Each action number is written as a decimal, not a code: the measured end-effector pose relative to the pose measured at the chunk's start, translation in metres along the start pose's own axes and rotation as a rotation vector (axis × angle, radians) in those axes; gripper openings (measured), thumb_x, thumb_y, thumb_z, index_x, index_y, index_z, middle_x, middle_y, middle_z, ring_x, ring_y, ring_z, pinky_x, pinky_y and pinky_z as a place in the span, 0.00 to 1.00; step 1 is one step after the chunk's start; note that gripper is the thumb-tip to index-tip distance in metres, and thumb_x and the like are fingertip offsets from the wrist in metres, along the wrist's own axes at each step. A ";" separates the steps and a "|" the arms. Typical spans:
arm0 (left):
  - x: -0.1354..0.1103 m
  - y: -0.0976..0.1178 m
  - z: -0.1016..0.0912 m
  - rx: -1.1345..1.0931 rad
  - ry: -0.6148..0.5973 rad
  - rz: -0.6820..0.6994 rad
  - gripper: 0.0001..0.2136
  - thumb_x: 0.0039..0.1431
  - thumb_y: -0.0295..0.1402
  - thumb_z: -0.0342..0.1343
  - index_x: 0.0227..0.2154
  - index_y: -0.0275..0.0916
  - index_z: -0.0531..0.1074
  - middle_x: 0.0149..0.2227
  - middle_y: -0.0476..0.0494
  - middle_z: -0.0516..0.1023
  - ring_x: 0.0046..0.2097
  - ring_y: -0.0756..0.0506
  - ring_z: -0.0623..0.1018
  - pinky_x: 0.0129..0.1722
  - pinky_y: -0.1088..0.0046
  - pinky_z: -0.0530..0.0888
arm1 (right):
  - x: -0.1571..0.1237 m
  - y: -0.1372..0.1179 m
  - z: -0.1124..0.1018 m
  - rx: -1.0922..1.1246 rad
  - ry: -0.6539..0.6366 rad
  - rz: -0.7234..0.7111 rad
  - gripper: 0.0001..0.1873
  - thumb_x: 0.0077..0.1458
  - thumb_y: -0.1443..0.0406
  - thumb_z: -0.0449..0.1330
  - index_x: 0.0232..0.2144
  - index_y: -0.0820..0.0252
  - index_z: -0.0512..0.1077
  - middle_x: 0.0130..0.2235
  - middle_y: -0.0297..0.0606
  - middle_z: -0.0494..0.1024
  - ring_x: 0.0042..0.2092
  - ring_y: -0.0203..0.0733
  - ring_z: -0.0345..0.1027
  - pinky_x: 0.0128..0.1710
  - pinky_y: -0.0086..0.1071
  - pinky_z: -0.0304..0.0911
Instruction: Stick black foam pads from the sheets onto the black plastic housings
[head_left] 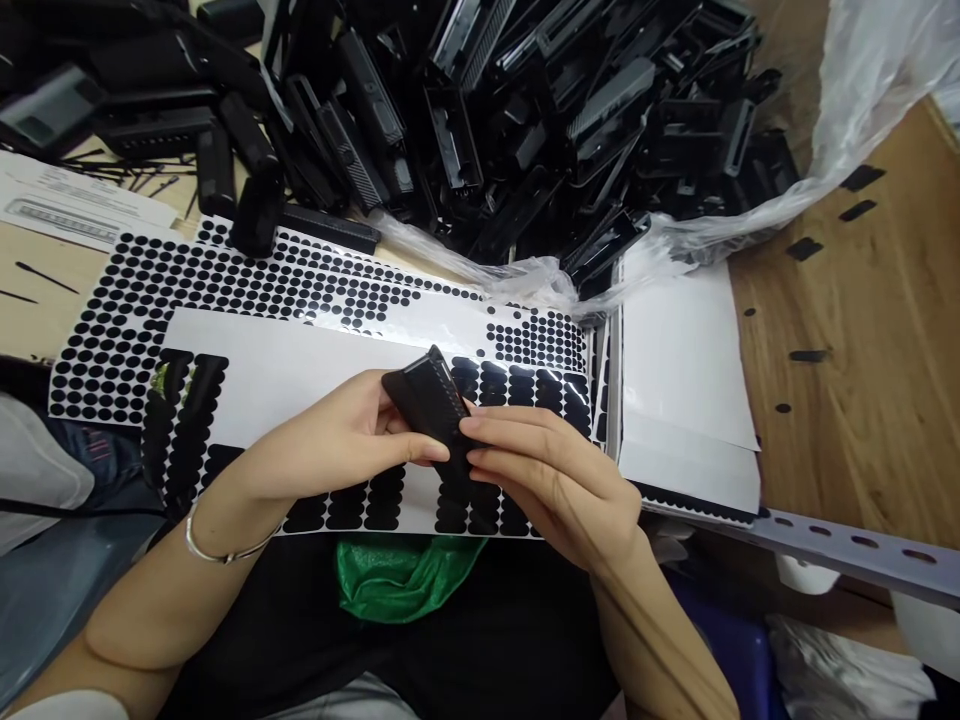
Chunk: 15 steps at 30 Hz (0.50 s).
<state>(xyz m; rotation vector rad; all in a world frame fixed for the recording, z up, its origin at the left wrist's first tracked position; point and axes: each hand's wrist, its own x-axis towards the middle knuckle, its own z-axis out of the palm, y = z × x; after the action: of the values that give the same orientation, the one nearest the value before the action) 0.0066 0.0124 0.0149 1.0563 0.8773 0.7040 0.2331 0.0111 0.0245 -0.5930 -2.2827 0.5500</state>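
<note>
A black plastic casing (pixel 426 395) is held tilted over the sticker sheets, its long edge lined with small slots. My left hand (pixel 352 435) is closed around its left side, thumb lying across the near face. The fingers of my right hand (pixel 547 465) press together against its right edge; whether a small sticker sits under those fingertips I cannot tell. Beneath both hands lies a white sheet of black oblong stickers (pixel 382 500), with part of its backing bare. Behind it is a sheet of round black stickers (pixel 112 330).
A large heap of black plastic parts (pixel 450 130) in a clear plastic bag (pixel 847 130) fills the back. White sheets (pixel 682 370) are stacked at right. Loose black stickers (pixel 806 248) dot the wooden floor. Black cable ties (pixel 154 170) and a printed paper (pixel 75 205) lie at left.
</note>
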 end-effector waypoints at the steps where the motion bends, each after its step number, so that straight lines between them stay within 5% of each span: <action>1: 0.000 0.000 0.000 0.001 0.007 -0.004 0.09 0.52 0.33 0.68 0.35 0.36 0.77 0.37 0.43 0.83 0.43 0.42 0.82 0.44 0.67 0.81 | -0.001 0.000 0.000 -0.001 -0.005 0.002 0.15 0.59 0.77 0.64 0.48 0.64 0.75 0.52 0.49 0.81 0.56 0.48 0.75 0.49 0.42 0.80; 8: 0.002 -0.001 0.000 0.025 0.023 -0.026 0.10 0.53 0.36 0.68 0.34 0.36 0.77 0.37 0.42 0.83 0.44 0.40 0.81 0.45 0.63 0.81 | 0.000 0.000 0.002 -0.039 -0.018 -0.012 0.16 0.59 0.79 0.62 0.49 0.68 0.74 0.52 0.52 0.80 0.57 0.50 0.74 0.52 0.42 0.79; 15: 0.005 -0.010 -0.001 0.085 0.045 0.008 0.09 0.53 0.34 0.68 0.37 0.37 0.78 0.38 0.44 0.83 0.43 0.41 0.82 0.47 0.64 0.80 | 0.004 -0.009 0.003 -0.036 -0.075 0.240 0.09 0.65 0.73 0.59 0.46 0.60 0.74 0.48 0.44 0.79 0.49 0.44 0.76 0.48 0.37 0.78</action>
<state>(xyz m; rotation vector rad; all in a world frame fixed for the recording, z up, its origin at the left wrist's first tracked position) 0.0089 0.0142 0.0041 1.1237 0.9488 0.7049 0.2259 0.0054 0.0290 -0.8856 -2.3099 0.6568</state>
